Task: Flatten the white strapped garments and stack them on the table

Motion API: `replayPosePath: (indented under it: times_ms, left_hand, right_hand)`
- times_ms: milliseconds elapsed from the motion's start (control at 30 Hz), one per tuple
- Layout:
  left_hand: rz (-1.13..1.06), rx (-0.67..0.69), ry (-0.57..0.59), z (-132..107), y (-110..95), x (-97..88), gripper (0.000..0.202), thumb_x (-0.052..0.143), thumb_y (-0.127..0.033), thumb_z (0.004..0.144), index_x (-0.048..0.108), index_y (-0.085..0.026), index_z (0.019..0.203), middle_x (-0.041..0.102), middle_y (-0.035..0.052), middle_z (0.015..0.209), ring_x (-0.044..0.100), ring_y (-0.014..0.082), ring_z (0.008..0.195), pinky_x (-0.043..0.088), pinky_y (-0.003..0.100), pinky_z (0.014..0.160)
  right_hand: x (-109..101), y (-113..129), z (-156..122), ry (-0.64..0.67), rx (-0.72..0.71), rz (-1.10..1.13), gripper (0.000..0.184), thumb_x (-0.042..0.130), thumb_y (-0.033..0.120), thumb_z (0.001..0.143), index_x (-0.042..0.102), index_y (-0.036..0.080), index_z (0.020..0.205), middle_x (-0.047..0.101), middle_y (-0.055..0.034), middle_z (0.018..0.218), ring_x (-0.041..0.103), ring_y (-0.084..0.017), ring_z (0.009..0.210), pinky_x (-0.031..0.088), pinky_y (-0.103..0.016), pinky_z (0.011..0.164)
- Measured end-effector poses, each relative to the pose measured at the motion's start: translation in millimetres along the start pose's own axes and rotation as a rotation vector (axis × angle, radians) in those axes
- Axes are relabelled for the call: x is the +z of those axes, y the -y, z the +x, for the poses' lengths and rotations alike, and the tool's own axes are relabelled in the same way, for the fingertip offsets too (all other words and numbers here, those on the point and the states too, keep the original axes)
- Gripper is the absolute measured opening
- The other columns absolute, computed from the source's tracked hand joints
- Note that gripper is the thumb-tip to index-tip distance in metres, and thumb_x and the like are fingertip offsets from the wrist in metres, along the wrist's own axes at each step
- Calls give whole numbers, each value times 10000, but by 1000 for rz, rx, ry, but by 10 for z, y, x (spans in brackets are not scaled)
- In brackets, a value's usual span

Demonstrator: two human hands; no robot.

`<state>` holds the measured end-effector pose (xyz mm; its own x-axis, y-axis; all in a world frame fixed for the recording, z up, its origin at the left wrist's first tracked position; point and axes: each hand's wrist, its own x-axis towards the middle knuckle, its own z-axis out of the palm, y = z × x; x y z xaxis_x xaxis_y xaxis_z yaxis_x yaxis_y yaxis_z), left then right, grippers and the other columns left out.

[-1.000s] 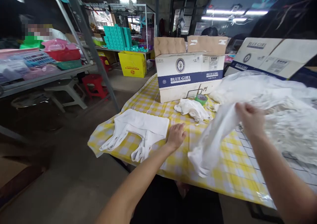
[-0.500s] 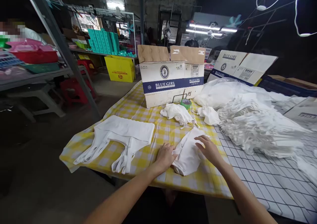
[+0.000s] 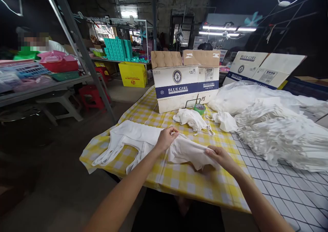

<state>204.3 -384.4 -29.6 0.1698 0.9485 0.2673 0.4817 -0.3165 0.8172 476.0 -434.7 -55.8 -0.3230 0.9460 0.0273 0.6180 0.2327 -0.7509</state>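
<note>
Yellow checked cloth [image 3: 225, 184] shows between white garment [image 3: 189, 148] and near edge, before BLUE GIRL carton [image 3: 187, 79] | left hand [image 3: 166, 138]: fingertips pinched on garment's upper edge | right hand [image 3: 221, 158]: thumb and fingers closed on its far end | garment: creased, stretched between hands in front of carton, underside sagging

Between my forearms, at six o'clock, I have a low way in over bare checked cloth [image 3: 187, 187], with another at eleven, left of the carton [image 3: 184, 90]. The carton walls off twelve, with a crumpled garment [image 3: 190, 118] and tape roll [image 3: 200, 109] before it. A garment heap [image 3: 276, 133] blocks three; the held garment [image 3: 188, 150] bars the gap between my left hand [image 3: 166, 138] and right hand [image 3: 221, 159].
</note>
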Motion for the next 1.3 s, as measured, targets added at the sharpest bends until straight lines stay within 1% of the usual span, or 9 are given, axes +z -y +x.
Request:
replayPosePath:
  times_ms: [200,333,533,633,733,900,967,1133,1300]
  left_hand:
    - [33,-60,-8,-46,230,168,252,549,-148,689,646,-196,916,604,32,814,528,183,813,390,301,792]
    - [-80,-31,98,-83,219,121,273,536,-199,734,634,-193,989,565,5,747,527,137,712,420,253,697]
    - [-533,109,385,38,-343,52,387,587,-302,754,568,-201,1127,486,-24,737,451,71,605,365,195,585]
    - [-493,157,357,124,-627,-21,352,593,-308,756,585,-215,1096,471,-23,780,440,57,588,346,189,568]
    - [-476,165,345,189,-753,-155,412,611,-305,743,544,-223,1142,472,-32,761,437,59,583,335,187,561]
    - [-366,122,552,275,-724,-342,364,657,-333,682,610,-166,1001,550,-22,707,481,101,609,342,197,550]
    - [-179,123,489,324,-699,-386,244,623,-348,697,657,-154,842,601,2,714,519,135,635,347,214,552]
    - [262,132,-66,447,-683,-532,199,528,-242,737,691,-255,849,697,18,838,594,199,789,368,253,653]
    - [447,56,-212,440,-725,-653,271,464,-201,767,667,-300,918,703,22,869,611,203,787,346,249,604]
  right_hand:
    - [-125,-198,40,-195,182,-243,285,495,439,784,624,212,899,583,-3,626,532,-174,598,362,-271,553]
    - [-65,-276,31,-213,152,-259,289,500,428,777,646,217,909,625,-39,728,571,-196,664,417,-314,634]
    - [35,504,193,-123,-176,304,398,438,412,867,473,278,1241,522,-64,1239,493,-219,1094,402,-340,865]
    - [13,860,321,-25,-208,413,298,478,438,852,590,223,1025,611,-38,958,546,-184,880,415,-282,744]
    - [-98,1023,395,-24,-157,431,303,550,462,804,561,171,720,494,23,631,438,-107,593,334,-222,549]
    - [-387,1120,381,-142,-129,480,302,607,449,762,561,157,701,459,31,611,384,-85,562,290,-209,512]
    - [-511,1131,338,-142,-136,459,297,614,447,756,586,153,726,494,21,626,417,-91,573,303,-209,520]
    - [-778,1050,157,-44,-55,374,319,632,471,728,587,160,784,566,7,659,493,-106,576,328,-198,501]
    - [-932,808,12,-125,39,312,352,607,507,722,581,174,834,634,-17,714,568,-153,601,408,-227,519]
